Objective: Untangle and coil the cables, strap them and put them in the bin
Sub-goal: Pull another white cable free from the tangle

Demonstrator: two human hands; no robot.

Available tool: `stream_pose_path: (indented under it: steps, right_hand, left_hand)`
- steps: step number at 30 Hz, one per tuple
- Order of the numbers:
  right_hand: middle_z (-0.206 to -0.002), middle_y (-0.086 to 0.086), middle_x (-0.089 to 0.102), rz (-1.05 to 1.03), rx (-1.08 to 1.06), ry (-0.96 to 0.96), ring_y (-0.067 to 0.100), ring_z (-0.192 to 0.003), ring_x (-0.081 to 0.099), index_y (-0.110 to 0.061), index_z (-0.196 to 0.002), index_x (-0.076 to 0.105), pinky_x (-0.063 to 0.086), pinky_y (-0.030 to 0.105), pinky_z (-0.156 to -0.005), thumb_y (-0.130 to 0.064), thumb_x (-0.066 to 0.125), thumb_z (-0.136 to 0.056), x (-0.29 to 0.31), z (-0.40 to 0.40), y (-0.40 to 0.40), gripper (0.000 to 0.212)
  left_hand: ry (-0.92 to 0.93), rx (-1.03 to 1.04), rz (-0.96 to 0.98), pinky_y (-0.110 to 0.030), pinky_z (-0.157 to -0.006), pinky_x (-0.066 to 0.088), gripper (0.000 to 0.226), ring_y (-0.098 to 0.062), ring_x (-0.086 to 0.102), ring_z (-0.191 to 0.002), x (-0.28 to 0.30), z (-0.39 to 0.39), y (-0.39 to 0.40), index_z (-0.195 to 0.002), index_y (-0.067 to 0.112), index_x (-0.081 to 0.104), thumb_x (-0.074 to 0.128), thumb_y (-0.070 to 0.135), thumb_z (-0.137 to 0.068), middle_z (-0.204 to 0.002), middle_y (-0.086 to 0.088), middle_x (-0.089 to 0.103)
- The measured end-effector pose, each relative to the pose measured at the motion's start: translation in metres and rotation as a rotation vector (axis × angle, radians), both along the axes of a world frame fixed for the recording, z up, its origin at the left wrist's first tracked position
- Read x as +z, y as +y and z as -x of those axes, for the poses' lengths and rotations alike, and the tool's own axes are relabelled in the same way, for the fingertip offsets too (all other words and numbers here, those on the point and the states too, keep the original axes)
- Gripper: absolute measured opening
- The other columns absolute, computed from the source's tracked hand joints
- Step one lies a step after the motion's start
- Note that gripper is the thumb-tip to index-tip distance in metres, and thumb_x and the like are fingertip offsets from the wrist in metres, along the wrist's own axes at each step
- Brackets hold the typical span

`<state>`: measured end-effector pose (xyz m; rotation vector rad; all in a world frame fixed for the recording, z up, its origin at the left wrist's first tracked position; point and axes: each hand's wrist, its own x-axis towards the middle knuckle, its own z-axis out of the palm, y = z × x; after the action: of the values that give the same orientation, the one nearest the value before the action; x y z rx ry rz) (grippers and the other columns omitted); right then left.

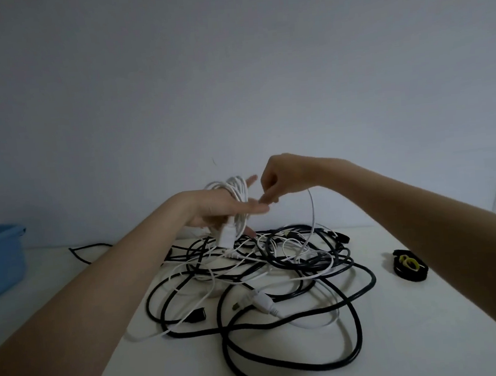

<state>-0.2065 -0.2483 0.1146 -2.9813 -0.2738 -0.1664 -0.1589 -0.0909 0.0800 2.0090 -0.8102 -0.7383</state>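
Surface point(371, 341), white, carries the whole job: at its far left stands the blue bin point(0, 260), and at its middle lies the tangle point(262, 275) of black and white cables, still knotted and well apart from the bin. Near the right edge sits a small bundle of black straps point(408, 265) with a yellow piece among them, untouched.

Above the far side of the tangle the two hands work close together. The left hand point(222, 210) is held out with straight fingers, and a white coil point(234, 195) is wound round it — several turns, with a white plug point(226, 235) hanging below the palm. The right hand point(281, 176) pinches the white cable's free run point(312, 212) just beside the left fingertips; from the pinch that run drops in an arc back into the tangle.

Judgement: step in hand is coiling one white cable, the strap and bin steps not yet done. To do it well, the right hand should lay each turn the same size beside the others, feeding slack slowly. Where the run snags under a black cable, lift it clear rather than pull — a tug would tighten the knot. Left fingers should stay spread so that turns do not slip off.
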Motion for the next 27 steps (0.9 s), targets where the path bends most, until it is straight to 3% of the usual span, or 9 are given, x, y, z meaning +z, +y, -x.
stream_pose_path:
  steps: [4,9,11,13,14,16,20,24,27]
  right_hand:
    - [-0.051,-0.005,0.046,0.124,-0.038,-0.132,0.009,-0.05,0.038,-0.019,-0.054,0.05,0.03,0.021,-0.049,-0.037,0.076,-0.075,0.017,0.004,-0.007,0.038]
    - [-0.056,0.001,0.042,-0.109,-0.09,-0.351,0.015,-0.054,0.038,-0.01,-0.054,0.042,0.033,0.029,-0.06,-0.025,0.07,-0.083,0.026,0.007,-0.02,0.043]
    - [-0.085,0.004,0.058,-0.283,-0.032,-0.241,0.016,-0.078,0.053,-0.017,-0.079,0.061,0.041,0.03,-0.075,-0.014,0.067,-0.085,0.016,0.013,-0.015,0.009]
    - [-0.124,0.013,0.054,-0.25,-0.008,-0.164,0.027,-0.115,0.051,-0.006,-0.128,0.051,0.041,0.026,-0.093,-0.009,0.063,-0.087,0.0,0.012,-0.003,0.042]
    - [-0.117,0.011,0.057,-0.179,0.014,-0.167,0.028,-0.11,0.054,-0.001,-0.131,0.047,0.045,0.019,-0.088,-0.01,0.062,-0.088,-0.01,0.007,-0.001,0.046]
    - [-0.091,-0.002,0.057,-0.133,0.041,-0.139,0.017,-0.086,0.057,0.001,-0.121,0.054,0.043,0.009,-0.071,-0.016,0.065,-0.087,-0.023,0.002,0.008,0.039]
    - [-0.087,-0.004,0.054,-0.058,-0.008,0.002,0.016,-0.084,0.052,-0.012,-0.089,0.053,0.043,0.019,-0.069,-0.026,0.064,-0.087,-0.033,-0.003,0.014,0.018]
    - [-0.077,0.0,0.056,0.031,0.018,0.062,0.02,-0.071,0.056,-0.023,-0.068,0.047,0.049,0.03,-0.066,-0.032,0.065,-0.086,-0.031,-0.002,0.019,0.027]
    - [-0.063,-0.001,0.053,0.004,0.023,0.095,0.011,-0.052,0.045,-0.018,-0.059,0.051,0.041,0.022,-0.05,-0.032,0.064,-0.086,-0.014,0.009,0.018,0.034]
  left_hand:
    - [0.073,-0.23,-0.181,-0.02,-0.06,0.053,0.052,-0.011,0.069,-0.068,0.001,0.01,-0.007,-0.136,0.032,0.042,0.054,0.011,-0.091,-0.115,-0.009,0.068]
    - [0.307,-0.632,0.227,-0.017,-0.056,0.055,0.056,-0.015,0.071,-0.079,0.019,0.027,0.0,-0.125,0.029,0.055,0.053,0.0,-0.078,-0.122,-0.008,0.065]
    - [0.363,-0.666,0.501,-0.021,-0.062,0.057,0.075,-0.023,0.07,-0.092,0.028,0.031,-0.005,-0.137,0.031,0.039,0.056,-0.001,-0.071,-0.133,-0.012,0.056]
    - [0.353,-0.529,0.708,-0.026,-0.071,0.058,0.08,-0.03,0.065,-0.103,0.037,0.033,-0.016,-0.14,0.034,0.035,0.053,0.0,-0.07,-0.142,-0.012,0.045]
    - [0.354,-0.423,0.785,-0.03,-0.078,0.058,0.076,-0.032,0.062,-0.109,0.04,0.033,-0.02,-0.141,0.035,0.035,0.05,0.0,-0.075,-0.145,-0.01,0.041]
    - [0.3,-0.187,0.855,-0.032,-0.09,0.053,0.067,-0.031,0.058,-0.116,0.04,0.029,-0.027,-0.139,0.038,0.039,0.045,-0.003,-0.086,-0.148,-0.004,0.038]
    - [0.074,0.14,0.849,-0.032,-0.091,0.047,0.07,-0.016,0.051,-0.112,0.027,0.014,-0.029,-0.141,0.043,0.034,0.054,0.001,-0.089,-0.154,0.004,0.025]
    - [0.054,0.229,0.829,-0.032,-0.091,0.042,0.069,-0.016,0.041,-0.129,0.022,0.001,-0.021,-0.145,0.044,0.025,0.055,0.011,-0.092,-0.158,0.005,0.015]
    - [-0.061,0.183,0.548,-0.032,-0.092,0.038,0.069,-0.015,0.04,-0.129,0.018,0.001,-0.013,-0.146,0.047,0.015,0.053,0.026,-0.093,-0.159,0.005,0.009]
